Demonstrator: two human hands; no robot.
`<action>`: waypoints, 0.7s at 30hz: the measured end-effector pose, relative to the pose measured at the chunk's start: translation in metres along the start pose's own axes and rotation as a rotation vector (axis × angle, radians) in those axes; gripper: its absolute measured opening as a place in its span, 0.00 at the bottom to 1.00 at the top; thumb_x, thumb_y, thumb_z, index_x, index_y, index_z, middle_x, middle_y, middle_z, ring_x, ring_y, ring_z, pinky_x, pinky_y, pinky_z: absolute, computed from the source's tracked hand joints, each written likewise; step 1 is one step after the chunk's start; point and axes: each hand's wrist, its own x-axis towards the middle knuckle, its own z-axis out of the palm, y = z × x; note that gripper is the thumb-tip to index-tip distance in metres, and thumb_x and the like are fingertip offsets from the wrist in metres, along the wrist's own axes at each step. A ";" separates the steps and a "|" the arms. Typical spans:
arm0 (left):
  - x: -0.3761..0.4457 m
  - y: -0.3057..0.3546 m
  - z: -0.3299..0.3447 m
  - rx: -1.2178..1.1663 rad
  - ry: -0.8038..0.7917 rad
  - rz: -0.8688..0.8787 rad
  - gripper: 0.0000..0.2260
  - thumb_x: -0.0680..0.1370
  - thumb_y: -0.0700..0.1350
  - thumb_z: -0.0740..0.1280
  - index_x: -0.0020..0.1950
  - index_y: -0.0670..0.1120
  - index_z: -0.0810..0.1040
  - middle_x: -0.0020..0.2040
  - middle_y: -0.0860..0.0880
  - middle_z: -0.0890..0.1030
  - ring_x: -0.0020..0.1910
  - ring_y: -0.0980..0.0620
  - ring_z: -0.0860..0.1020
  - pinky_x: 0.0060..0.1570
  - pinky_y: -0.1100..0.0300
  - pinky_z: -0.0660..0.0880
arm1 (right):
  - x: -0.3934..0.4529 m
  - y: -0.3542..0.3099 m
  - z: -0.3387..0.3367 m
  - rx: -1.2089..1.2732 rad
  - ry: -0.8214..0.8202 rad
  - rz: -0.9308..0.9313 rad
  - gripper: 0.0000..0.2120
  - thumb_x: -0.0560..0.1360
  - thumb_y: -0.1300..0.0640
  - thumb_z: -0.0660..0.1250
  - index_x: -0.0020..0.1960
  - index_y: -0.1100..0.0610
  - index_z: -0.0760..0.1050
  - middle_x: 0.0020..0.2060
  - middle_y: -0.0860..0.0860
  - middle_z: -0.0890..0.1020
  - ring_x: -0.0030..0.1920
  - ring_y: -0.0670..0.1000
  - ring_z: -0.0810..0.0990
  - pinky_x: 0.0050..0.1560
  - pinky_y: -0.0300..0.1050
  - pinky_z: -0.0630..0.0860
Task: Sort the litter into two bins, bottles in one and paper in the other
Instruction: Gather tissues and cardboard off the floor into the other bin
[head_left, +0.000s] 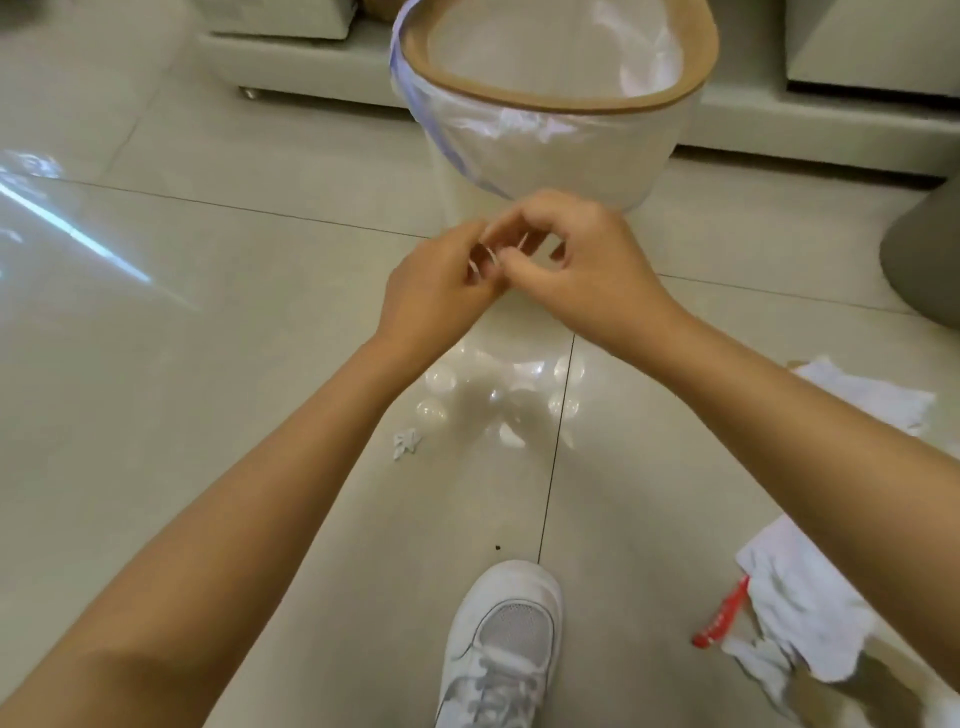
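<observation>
My left hand (441, 286) and my right hand (582, 260) meet just in front of a white bin (561, 150) with a tan rim and a clear plastic liner. Between their fingertips both hands pinch small white paper scraps (491, 254). The bin stands upright on the tiled floor, directly beyond my hands. A small white paper scrap (406, 442) lies on the floor below my left forearm. Crumpled white paper (810, 613) lies at the lower right, partly hidden by my right forearm, and more white paper (872, 395) lies above that forearm.
A red wrapper strip (722, 618) lies beside the crumpled paper. My white sneaker (504, 644) is at the bottom centre. A grey rounded object (924, 260) sits at the right edge. Low pale furniture (311, 57) runs along the back. Glossy floor tiles stretch to the left.
</observation>
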 end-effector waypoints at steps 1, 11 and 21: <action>-0.007 -0.008 0.007 0.101 -0.087 -0.047 0.12 0.74 0.56 0.63 0.54 0.54 0.75 0.45 0.56 0.80 0.42 0.53 0.78 0.40 0.54 0.76 | -0.010 0.006 0.009 -0.049 -0.051 0.013 0.07 0.72 0.57 0.65 0.47 0.53 0.80 0.42 0.46 0.81 0.44 0.46 0.78 0.44 0.45 0.76; -0.091 -0.120 0.046 0.496 -0.641 -0.538 0.22 0.70 0.52 0.73 0.59 0.50 0.69 0.54 0.46 0.75 0.47 0.45 0.77 0.41 0.55 0.71 | -0.085 0.057 0.025 -0.197 -0.307 0.191 0.07 0.75 0.55 0.64 0.49 0.47 0.79 0.45 0.42 0.80 0.46 0.43 0.74 0.45 0.43 0.73; -0.048 -0.055 0.088 0.132 -0.509 -0.249 0.02 0.76 0.49 0.68 0.45 0.54 0.79 0.40 0.55 0.82 0.36 0.56 0.77 0.36 0.61 0.70 | -0.135 0.103 -0.007 -0.130 -0.156 0.447 0.07 0.75 0.56 0.65 0.48 0.47 0.80 0.44 0.42 0.81 0.46 0.43 0.77 0.48 0.46 0.76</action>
